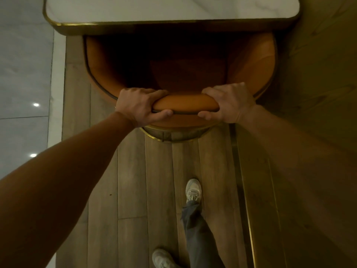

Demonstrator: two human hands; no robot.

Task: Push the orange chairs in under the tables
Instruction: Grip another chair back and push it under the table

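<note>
- Left hand [140, 107] clenched on the padded back rim of the chair [185, 103], fingers curled over the top and thumb pressed to the outer face. The bare forearm reaches in from lower left, above the seam where grey tiles [23, 74] meet wooden planks [158, 171].
- Chair, orange and tub-shaped, at centre frame: its front sits under the desk [173, 24], the seat lies in deep shadow below the desk edge, and the curved back and side wings stand outside it. A gold base ring [172, 137] shows beneath the backrest.
- Desk, top of frame: pale marble-look top, rounded corners, gold rim, overhanging the chair's front.
- Shoes [193, 190], pale, on the planks below the chair, one ahead of the other. A grey trouser leg [199, 229] falls over the forward one.
- Right hand [229, 105] grasps the same rim just right of centre, fingers over the top and thumb on the outer face, well apart from the left hand.
- Brass strip [241, 171] runs down the floor at right, from below the right hand toward the bottom edge, with darker boards beyond it.
</note>
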